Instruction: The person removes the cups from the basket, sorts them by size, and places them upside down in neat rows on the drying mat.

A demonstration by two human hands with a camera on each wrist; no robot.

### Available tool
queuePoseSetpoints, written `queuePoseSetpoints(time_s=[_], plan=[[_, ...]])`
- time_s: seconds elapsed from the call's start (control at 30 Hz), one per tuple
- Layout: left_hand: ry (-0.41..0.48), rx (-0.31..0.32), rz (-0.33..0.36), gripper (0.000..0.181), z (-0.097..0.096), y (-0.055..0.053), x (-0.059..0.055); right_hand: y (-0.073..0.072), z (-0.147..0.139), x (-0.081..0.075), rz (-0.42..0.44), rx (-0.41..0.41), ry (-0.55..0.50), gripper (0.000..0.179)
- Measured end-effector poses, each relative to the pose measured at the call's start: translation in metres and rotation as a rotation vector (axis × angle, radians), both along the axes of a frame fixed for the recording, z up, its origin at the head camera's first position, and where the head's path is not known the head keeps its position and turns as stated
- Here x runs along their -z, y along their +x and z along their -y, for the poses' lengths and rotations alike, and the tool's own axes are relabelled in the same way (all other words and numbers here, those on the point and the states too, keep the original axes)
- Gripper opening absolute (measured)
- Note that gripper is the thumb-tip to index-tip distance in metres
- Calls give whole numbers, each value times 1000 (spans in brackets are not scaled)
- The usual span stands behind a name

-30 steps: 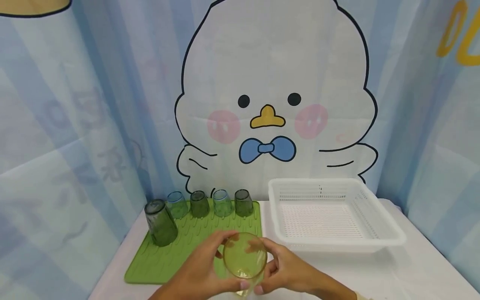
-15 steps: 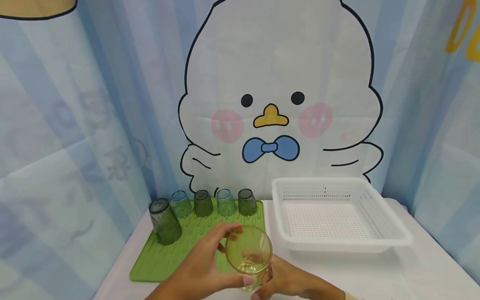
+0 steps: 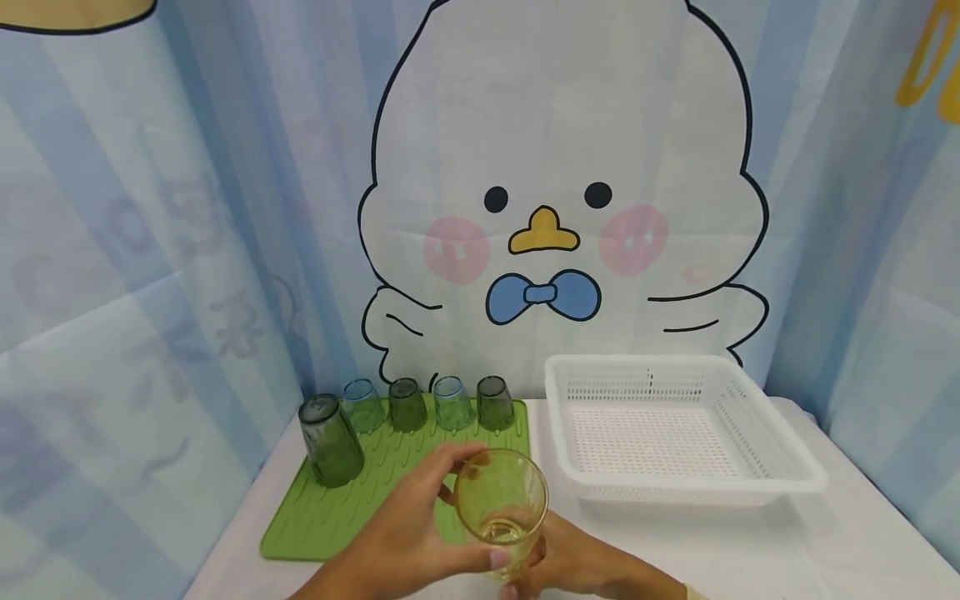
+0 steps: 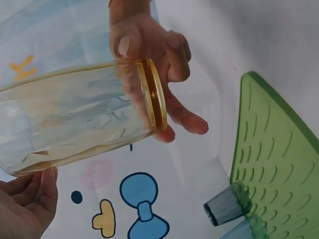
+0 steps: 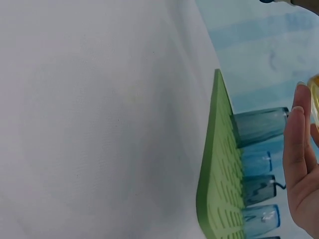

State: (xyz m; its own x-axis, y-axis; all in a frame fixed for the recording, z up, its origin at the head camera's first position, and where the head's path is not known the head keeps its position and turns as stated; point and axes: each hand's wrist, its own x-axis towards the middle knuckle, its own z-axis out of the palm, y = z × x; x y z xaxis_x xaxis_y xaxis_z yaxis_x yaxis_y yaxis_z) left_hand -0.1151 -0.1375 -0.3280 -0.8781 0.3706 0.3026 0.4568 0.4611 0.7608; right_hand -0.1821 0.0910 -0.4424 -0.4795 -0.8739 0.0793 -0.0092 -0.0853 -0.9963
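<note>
A clear yellow drinking glass (image 3: 501,492) is held over the table's front, tilted so its round opening faces the head camera. My left hand (image 3: 408,525) grips its side near the rim, fingers behind and thumb in front. My right hand (image 3: 566,554) is at the lower end, partly hidden by the glass. In the left wrist view, the right hand's thumb and a finger (image 4: 187,119) lie about the glass's thick amber end. The right wrist view catches only part of the right hand (image 5: 301,169), fingers fairly straight beside the glass's edge.
Behind the hands lies a green ridged drying mat (image 3: 322,533). A tall dark glass (image 3: 330,442) stands at its left, with several shorter grey and blue glasses (image 3: 408,407) along the back edge. A white plastic basket (image 3: 690,483) stands to the right. A printed curtain (image 3: 637,125) surrounds the table.
The yellow glass has tilted, its opening now showing down to the bottom. My right hand has moved from the glass's upper side to lower down behind it; the left hand keeps its grip.
</note>
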Motion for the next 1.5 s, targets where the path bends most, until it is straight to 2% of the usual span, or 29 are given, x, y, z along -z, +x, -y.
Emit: queuePoseSetpoints(time_s=[0.13,0.37,0.63,0.87,0.97,1.1,1.23,1.5], plan=[[8,0,18,84,0,-1,1,-1,-9,-2,5,13,-13,57],[16,-14,53,87,5,-3,0,-6,-27,-15,-13,98,47,65],[-5,-41,90,89,12,-7,4,-13,-49,-30,-65,173,-6,61],[-68,-65,113,90,18,-10,9,-17,-64,-45,-14,196,-47,56],[-79,-53,119,87,20,-10,11,-18,-67,-51,-40,216,-58,57],[-101,-39,89,78,22,-11,17,-19,-69,-57,-84,262,-56,58],[-109,-19,76,70,25,-14,25,-21,-68,-63,-90,287,-67,59],[-71,47,116,65,32,-23,39,-22,-57,-74,-162,294,-182,55]])
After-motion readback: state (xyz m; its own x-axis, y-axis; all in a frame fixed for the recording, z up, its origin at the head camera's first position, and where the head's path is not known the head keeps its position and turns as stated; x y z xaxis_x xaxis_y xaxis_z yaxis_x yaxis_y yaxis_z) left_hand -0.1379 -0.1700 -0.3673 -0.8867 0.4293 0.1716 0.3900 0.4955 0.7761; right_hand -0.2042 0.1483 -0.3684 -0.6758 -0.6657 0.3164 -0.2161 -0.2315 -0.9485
